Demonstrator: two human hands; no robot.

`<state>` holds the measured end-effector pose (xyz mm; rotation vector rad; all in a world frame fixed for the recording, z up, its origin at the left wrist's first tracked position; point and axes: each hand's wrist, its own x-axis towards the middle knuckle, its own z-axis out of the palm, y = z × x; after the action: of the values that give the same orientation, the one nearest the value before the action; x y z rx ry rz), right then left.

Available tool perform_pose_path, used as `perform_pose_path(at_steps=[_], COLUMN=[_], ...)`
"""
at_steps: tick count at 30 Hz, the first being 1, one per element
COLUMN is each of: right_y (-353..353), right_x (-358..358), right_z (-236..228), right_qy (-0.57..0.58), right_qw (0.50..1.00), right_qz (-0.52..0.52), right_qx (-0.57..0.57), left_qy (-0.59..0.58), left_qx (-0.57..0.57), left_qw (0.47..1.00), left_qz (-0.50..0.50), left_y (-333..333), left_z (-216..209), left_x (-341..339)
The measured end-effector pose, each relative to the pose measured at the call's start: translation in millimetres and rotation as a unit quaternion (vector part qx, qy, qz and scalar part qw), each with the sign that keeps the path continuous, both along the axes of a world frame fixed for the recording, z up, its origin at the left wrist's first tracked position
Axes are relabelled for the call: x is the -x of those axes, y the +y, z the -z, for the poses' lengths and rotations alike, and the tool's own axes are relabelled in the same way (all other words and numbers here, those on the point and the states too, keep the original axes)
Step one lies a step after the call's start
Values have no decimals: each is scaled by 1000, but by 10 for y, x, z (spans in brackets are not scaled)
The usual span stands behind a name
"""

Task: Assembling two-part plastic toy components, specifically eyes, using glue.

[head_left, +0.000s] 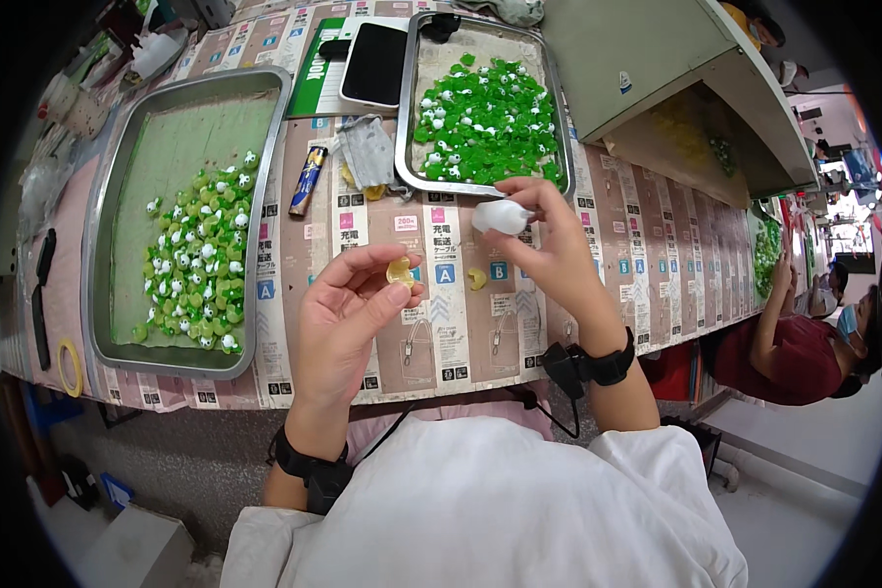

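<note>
Between the thumb and fingers of my left hand [348, 299] is a small translucent yellow plastic piece [400, 271], curved like a shell. My right hand [559, 245] grips a small white squeeze bottle [501, 217], tilted toward the left; its tip is hard to make out. A second yellow plastic piece [476, 279] lies on the table between my hands. Beyond my right hand stands a metal tray [410, 127] of green plastic pieces [490, 118], several with white round parts. To the left is a larger metal tray [181, 365] with yellow-green pieces [196, 250] topped by white heads.
A patterned paper cover [421, 367] spreads over the table. Near the trays lie a blue-and-yellow tube [309, 181], a grey cloth [367, 152], a phone [374, 64] and a green-and-white notebook [316, 78]. An open-fronted box [657, 59] stands at right; a co-worker [784, 353] sits beyond.
</note>
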<state>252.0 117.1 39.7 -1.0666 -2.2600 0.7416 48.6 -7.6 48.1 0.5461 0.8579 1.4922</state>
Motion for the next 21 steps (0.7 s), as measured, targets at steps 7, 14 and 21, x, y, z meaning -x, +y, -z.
perform_pose_path(at_steps=[7, 14, 21], right_y=[-387, -577, -602], right_x=[-89, -80, -204], right_z=[-414, -509, -490], right_qy=[404, 420, 423], right_qw=[856, 847, 890], right_qz=[18, 86, 12], right_qx=[322, 314, 172], left_qy=[47, 65, 110], left_qx=[-19, -34, -100], left_qw=[999, 997, 986], left_qz=[1, 31, 73], left_y=[-29, -19, -12], left_z=[41, -7, -34], left_x=[-82, -153, -161])
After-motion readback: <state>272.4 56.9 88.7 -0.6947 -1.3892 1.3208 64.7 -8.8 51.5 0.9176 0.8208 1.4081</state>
